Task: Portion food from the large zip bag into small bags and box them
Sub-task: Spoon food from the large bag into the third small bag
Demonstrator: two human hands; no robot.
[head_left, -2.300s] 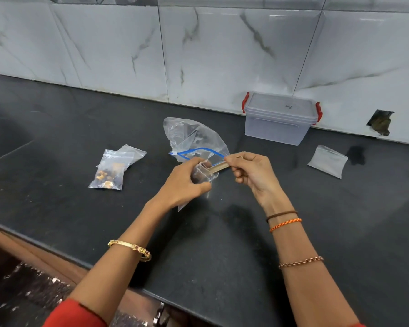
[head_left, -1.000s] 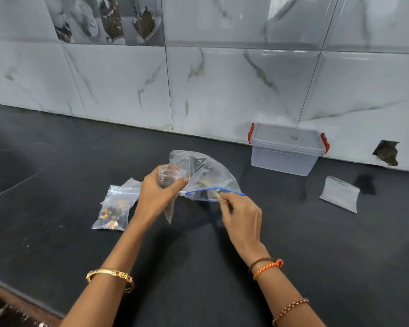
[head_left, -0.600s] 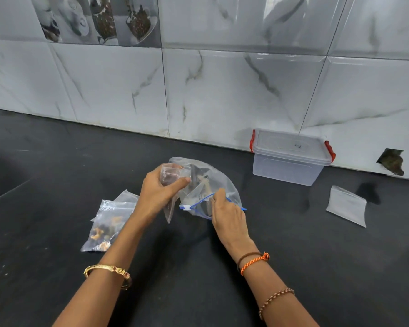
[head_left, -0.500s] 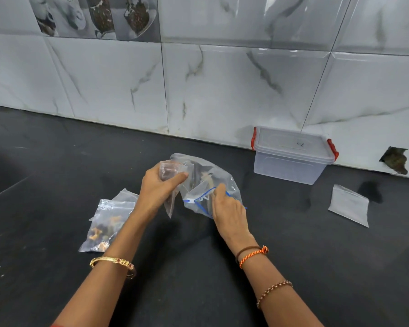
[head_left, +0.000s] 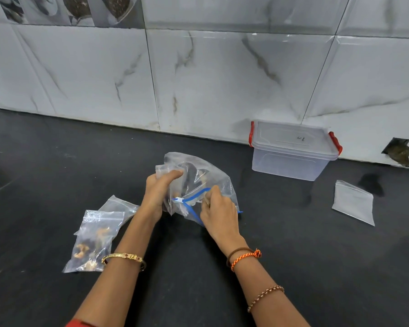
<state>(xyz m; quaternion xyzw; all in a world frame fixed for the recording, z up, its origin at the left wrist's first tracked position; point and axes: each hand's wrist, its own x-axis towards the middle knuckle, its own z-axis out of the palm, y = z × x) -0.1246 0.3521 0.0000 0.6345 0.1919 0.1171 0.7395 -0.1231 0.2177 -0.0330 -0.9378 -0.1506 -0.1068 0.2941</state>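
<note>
The dark stone bench (head_left: 293, 267) lies open across its whole near right part, and the far left stretch up to the white marbled tile wall (head_left: 222, 79) is bare too. At centre, the large clear zip bag with a blue seal (head_left: 213, 178) stands crumpled between both hands, blocking the middle. Near left, two small clear bags of brown food (head_left: 92, 239) lie flat, just beside the left forearm. Far right, the lidded clear plastic box with red clips (head_left: 291, 149) sits against the wall; a flat empty small clear bag (head_left: 353, 201) lies near it, with open bench between them and the zip bag.
</note>
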